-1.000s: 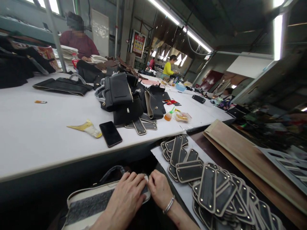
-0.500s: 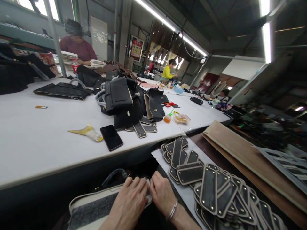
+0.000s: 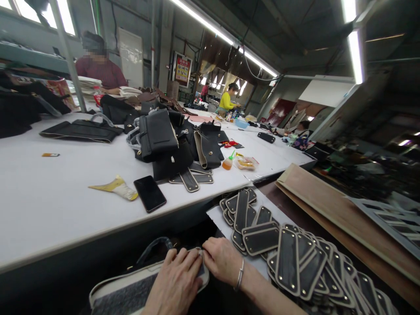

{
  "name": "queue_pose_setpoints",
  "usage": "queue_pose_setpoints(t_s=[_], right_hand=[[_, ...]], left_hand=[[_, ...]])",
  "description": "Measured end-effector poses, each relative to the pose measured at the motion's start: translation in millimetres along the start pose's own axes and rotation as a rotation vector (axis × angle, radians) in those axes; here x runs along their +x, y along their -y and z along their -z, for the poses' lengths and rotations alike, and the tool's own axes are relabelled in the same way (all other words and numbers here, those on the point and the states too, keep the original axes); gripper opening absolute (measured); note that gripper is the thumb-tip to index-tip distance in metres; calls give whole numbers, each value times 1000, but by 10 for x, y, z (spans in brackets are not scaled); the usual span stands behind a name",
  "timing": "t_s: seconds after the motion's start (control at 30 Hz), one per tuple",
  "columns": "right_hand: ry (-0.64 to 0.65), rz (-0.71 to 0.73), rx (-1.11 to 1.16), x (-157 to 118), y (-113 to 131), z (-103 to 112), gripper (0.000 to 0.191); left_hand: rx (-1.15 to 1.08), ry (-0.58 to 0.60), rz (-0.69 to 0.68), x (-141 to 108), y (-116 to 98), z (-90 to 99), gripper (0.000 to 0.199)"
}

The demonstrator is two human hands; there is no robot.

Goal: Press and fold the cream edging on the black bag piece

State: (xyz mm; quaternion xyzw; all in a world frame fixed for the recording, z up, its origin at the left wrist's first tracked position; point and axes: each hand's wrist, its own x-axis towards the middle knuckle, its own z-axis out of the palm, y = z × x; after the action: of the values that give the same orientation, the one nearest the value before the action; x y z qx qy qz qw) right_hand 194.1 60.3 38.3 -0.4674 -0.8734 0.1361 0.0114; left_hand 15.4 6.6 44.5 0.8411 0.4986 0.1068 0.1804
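In front of me lies a black handbag (image 3: pixel 120 295), its pale-edged bottom with a dark grey panel turned up and a black handle (image 3: pixel 154 247) beyond it. My left hand (image 3: pixel 179 280) lies across the bag's right end, fingers curled over the far edge and pressed together. At the rounded right corner, my right hand (image 3: pixel 221 260) pinches the pale rim between thumb and bent fingers; a bracelet circles that wrist. The fingertips of both hands nearly meet there. What lies beneath the fingers is hidden, and the bag's lower side is lost in shadow.
Close on my right is a heap of black base pieces (image 3: pixel 288 262) with pale edging and studs. The white table (image 3: pixel 65 210) ahead bears a phone (image 3: pixel 149 194), a yellow-and-white wrapper (image 3: pixel 116 188), black bags (image 3: pixel 160 135) and a glue bottle (image 3: pixel 228 162). Other people work farther off.
My right hand has shifted slightly at the corner, its forearm now lying flatter toward the right. The left hand keeps its hold on the bag. The view has turned slightly.
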Motion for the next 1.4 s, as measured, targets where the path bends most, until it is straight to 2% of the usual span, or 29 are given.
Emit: queue_pose_setpoints(t_s=[0.17, 0.3, 0.4, 0.47, 0.57, 0.67, 0.83, 1.0, 1.3, 1.4], right_hand=[[54, 4, -31, 32, 49, -56, 18], [-11, -114, 98, 27, 77, -132, 17], [-101, -261, 270, 7, 76, -190, 21], [-113, -360, 430, -23, 35, -224, 29], [-17, -475, 710, -107, -65, -291, 48], [82, -518, 919, -211, -108, -377, 59], [113, -470, 1096, -272, -43, -449, 58], [119, -397, 1135, -260, -69, -425, 48], [-27, -303, 919, -274, -99, -447, 42], [-60, -243, 841, -255, -134, -394, 37]], left_hand=[[9, -4, -4, 16, 5, -17, 31], [21, -28, -19, 16, 18, -46, 30], [25, -27, -28, 9, 27, -26, 30], [32, -22, -34, 4, 30, -1, 31], [54, -18, -38, -2, 36, 21, 32], [75, -37, -49, -5, 45, 6, 32], [46, -24, -38, -3, 47, -23, 32], [91, -5, -76, 8, 62, -7, 37], [127, 4, -61, 44, 42, -28, 46], [123, -3, -60, 46, 7, -12, 40]])
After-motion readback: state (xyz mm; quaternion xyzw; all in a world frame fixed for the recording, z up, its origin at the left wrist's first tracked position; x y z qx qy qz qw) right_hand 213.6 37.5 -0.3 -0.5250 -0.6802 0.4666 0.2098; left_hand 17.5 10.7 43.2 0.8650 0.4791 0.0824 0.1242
